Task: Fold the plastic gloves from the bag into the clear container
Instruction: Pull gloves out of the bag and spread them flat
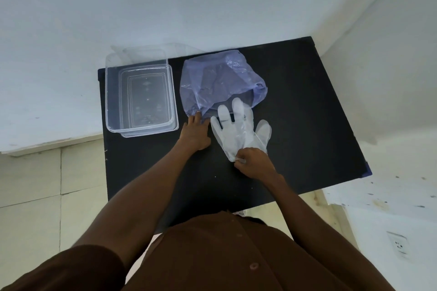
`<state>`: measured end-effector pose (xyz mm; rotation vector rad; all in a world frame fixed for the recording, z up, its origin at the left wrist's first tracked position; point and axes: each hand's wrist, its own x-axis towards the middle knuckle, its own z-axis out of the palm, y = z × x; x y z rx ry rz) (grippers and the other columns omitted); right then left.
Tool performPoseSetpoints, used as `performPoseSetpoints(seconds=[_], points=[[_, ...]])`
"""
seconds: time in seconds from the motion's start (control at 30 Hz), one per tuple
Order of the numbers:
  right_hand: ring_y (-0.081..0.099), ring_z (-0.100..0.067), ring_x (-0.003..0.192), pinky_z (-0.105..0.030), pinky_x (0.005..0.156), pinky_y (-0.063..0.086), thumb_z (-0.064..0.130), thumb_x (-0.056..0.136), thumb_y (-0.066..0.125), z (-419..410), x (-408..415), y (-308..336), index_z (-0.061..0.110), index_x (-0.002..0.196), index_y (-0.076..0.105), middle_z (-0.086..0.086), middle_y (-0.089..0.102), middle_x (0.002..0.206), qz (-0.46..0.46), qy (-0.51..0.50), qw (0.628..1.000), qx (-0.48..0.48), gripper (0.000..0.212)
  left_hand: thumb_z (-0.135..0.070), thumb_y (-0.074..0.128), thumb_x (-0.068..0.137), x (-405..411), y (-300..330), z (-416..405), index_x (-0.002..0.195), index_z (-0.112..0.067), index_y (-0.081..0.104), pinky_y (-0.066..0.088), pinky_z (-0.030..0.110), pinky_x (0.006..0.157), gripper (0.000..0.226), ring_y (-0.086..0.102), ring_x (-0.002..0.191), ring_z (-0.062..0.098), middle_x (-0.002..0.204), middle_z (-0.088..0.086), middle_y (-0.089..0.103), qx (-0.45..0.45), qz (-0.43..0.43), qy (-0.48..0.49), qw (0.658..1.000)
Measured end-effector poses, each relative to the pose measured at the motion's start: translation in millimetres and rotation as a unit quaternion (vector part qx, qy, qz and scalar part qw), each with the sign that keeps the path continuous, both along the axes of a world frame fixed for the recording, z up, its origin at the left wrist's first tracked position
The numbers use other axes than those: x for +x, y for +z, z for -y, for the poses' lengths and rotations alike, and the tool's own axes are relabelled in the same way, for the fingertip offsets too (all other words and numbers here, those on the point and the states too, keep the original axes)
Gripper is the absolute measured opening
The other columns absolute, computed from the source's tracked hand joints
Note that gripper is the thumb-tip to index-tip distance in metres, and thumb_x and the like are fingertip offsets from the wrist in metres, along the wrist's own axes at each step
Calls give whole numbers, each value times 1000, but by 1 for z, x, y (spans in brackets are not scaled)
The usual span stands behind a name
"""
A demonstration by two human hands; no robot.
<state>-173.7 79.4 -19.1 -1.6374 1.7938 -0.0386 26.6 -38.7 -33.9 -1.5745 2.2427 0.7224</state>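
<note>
My clear container [141,97], far left on the black table [307,113], looks empty, so nothing is folded yet. My right hand [254,162] pinches the cuff of one plastic glove [238,130] lying flat just near of the purple bag [220,82]; my left hand [195,133] presses the bag's near edge.

A black table [307,113] stands against a white wall [212,2]. Pale floor tiles [30,179] fill the lower left. A white wall socket [397,244] sits lower right.

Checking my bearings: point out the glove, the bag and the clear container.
glove [238,130], head view, on its palm.
bag [217,80], head view, on its middle.
clear container [111,92], head view, on its left wall.
</note>
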Motion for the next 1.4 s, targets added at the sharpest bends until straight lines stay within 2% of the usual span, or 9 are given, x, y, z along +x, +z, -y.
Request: performPoseSetpoints(seconds=[0.13, 0.3, 0.47, 0.57, 0.67, 0.77, 0.93, 1.17, 1.4], points=[[67, -20, 90, -35, 84, 55, 27, 90, 62, -8, -11, 1, 10, 96, 73, -5, 74, 94, 9, 13, 1000, 5, 21, -28, 58, 89, -5, 2, -6, 149, -27, 34, 31, 58, 116, 65, 15, 149, 43, 161, 14, 14, -22, -57, 50, 997], [67, -19, 91, -33, 83, 54, 27, 88, 63, -18, -19, 0, 14, 93, 74, -2, 75, 97, 24, 38, 999, 6, 18, -18, 57, 89, -7, 1, -29, 145, -20, 39, 33, 58, 117, 59, 12, 151, 42, 164, 17, 11, -68, -109, 105, 986], [68, -21, 93, -37, 83, 55, 27, 87, 63, -30, -21, -5, 15, 92, 73, -3, 74, 99, 28, 77, 997, -4, 17, -15, 57, 90, -12, -2, -69, 142, -14, 47, 43, 52, 111, 53, 22, 148, 39, 158, 17, 27, -107, -144, 174, 968], [67, -21, 98, -36, 89, 54, 28, 88, 65, -35, -22, -7, 15, 102, 74, -3, 74, 106, 31, 82, 996, -8, 20, -15, 59, 89, -15, -9, -98, 133, -10, 56, 44, 49, 111, 44, 30, 145, 37, 152, 17, 38, -144, -148, 184, 961], [68, -18, 99, -35, 90, 55, 32, 88, 66, -37, -24, -9, 18, 104, 74, 0, 75, 107, 34, 86, 996, -12, 23, -20, 57, 94, -18, -14, -125, 126, -11, 61, 51, 46, 102, 34, 43, 136, 31, 143, 12, 48, -127, -183, 192, 956], [68, -14, 96, -31, 88, 55, 40, 87, 65, -40, -25, -11, 22, 102, 74, 4, 75, 104, 38, 82, 996, -15, 25, -29, 53, 98, -23, -17, -143, 127, -18, 63, 48, 43, 105, 32, 49, 131, 25, 140, 5, 53, -108, -184, 156, 964], [69, -16, 97, -33, 88, 55, 37, 90, 63, -43, -25, -12, 21, 102, 76, 3, 76, 105, 26, 94, 995, -34, 24, -19, 52, 98, -24, -25, -156, 131, -18, 64, 36, 47, 118, 35, 33, 148, 29, 152, 7, 46, -90, -163, 102, 977], [69, -19, 96, -35, 89, 54, 34, 92, 62, -40, -27, -13, 22, 102, 76, 1, 77, 103, 27, 75, 996, -32, 21, -12, 46, 98, -21, -27, -165, 145, -18, 48, 13, 43, 127, 47, 14, 155, 34, 162, 12, 28, -82, -167, 74, 980], [68, -15, 96, -34, 90, 54, 31, 92, 60, -38, -29, -13, 23, 97, 73, 4, 76, 100, 66, 5, 998, -16, 15, -16, 45, 99, -21, -28, -166, 141, -20, 54, 9, 45, 128, 43, 8, 156, 35, 164, 14, 22, -61, -162, 64, 983]])
